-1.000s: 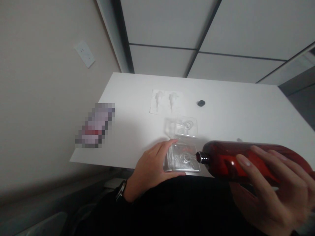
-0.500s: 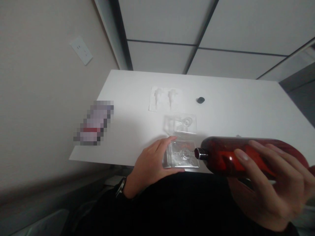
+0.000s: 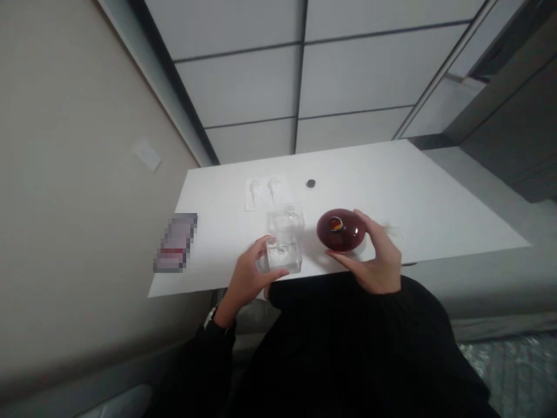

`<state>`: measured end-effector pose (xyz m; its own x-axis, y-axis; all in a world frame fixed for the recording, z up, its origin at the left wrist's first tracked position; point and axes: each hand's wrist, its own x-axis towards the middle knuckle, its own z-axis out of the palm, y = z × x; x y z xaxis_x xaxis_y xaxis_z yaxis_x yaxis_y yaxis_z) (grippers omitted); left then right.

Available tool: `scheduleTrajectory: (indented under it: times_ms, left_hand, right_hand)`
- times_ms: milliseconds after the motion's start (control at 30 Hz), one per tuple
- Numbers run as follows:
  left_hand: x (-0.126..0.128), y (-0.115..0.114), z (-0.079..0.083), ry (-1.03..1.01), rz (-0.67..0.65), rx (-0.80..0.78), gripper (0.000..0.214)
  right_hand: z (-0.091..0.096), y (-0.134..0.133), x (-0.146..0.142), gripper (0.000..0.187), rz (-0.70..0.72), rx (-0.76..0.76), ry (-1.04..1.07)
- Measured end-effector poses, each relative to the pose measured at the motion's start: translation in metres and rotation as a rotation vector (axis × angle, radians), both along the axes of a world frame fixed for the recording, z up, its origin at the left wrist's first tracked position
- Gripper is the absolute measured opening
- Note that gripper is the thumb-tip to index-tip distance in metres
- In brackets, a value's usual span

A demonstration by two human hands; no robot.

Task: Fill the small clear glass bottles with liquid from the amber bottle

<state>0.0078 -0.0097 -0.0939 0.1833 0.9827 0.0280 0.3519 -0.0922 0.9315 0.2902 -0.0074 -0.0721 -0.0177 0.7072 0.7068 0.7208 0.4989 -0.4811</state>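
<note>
My left hand (image 3: 248,276) is closed around the side of a clear square-sided bottle (image 3: 285,258), thumb at the near side and fingers at the far side. A dark red bottle (image 3: 348,237) stands upright to its right, its uncapped mouth facing up toward me. My right hand (image 3: 380,261) grips this red bottle from the right side. Just behind the held clear bottle stands a second clear bottle (image 3: 293,220). Farther back, two white pump heads (image 3: 256,191) lie on a white sheet. To their right is a small black cap (image 3: 310,183).
The white table (image 3: 426,220) has its near edge against my body. A pixelated flat object (image 3: 177,241) lies at the table's left end, by the wall (image 3: 87,203). Panelled doors (image 3: 248,87) rise behind the table. A faint wispy thing (image 3: 393,230) lies right of my right hand.
The red bottle has gone from lying tilted, mouth at the clear bottle's neck, to upright beside it. My right hand has shifted left with it. My left hand keeps its hold. The view has turned right.
</note>
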Motion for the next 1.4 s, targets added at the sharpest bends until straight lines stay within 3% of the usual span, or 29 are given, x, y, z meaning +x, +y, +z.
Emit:
scheduleTrajectory:
  times_ms: [100, 300, 567, 700, 833, 967, 1133, 1233, 1400]
  left_hand:
    - [-0.013, -0.002, 0.010, -0.011, 0.034, -0.015, 0.073]
    - [-0.045, 0.004, 0.028, 0.023, 0.070, -0.006, 0.072]
    - [-0.064, 0.023, 0.011, 0.090, 0.014, 0.012, 0.078]
    - [-0.070, 0.032, 0.018, 0.214, -0.031, 0.074, 0.090]
    - [-0.060, 0.049, 0.047, 0.360, -0.098, 0.192, 0.099]
    - [-0.029, 0.073, 0.069, 0.496, -0.215, 0.279, 0.082]
    - [0.004, 0.100, 0.077, 0.681, -0.287, 0.306, 0.054]
    - [0.009, 0.101, 0.079, 0.756, -0.319, 0.300, 0.042]
    - [-0.001, 0.081, 0.084, 0.787, -0.336, 0.294, 0.049]
  right_hand:
    - [-0.014, 0.000, 0.002, 0.079, -0.038, -0.019, 0.176]
    - [-0.027, -0.001, -0.001, 0.087, 0.027, -0.102, 0.348]
    - [-0.033, 0.000, -0.008, 0.085, 0.060, -0.110, 0.410]
    - [-0.034, 0.001, -0.009, 0.083, 0.042, -0.110, 0.442]
    - [-0.036, 0.004, -0.011, 0.082, 0.032, -0.130, 0.455]
    - [-0.040, 0.007, -0.011, 0.083, 0.024, -0.140, 0.449]
    - [-0.045, 0.010, -0.008, 0.082, 0.019, -0.142, 0.434]
    - [-0.049, 0.013, -0.005, 0.082, 0.017, -0.147, 0.430]
    - [-0.051, 0.015, -0.004, 0.084, 0.025, -0.151, 0.427]
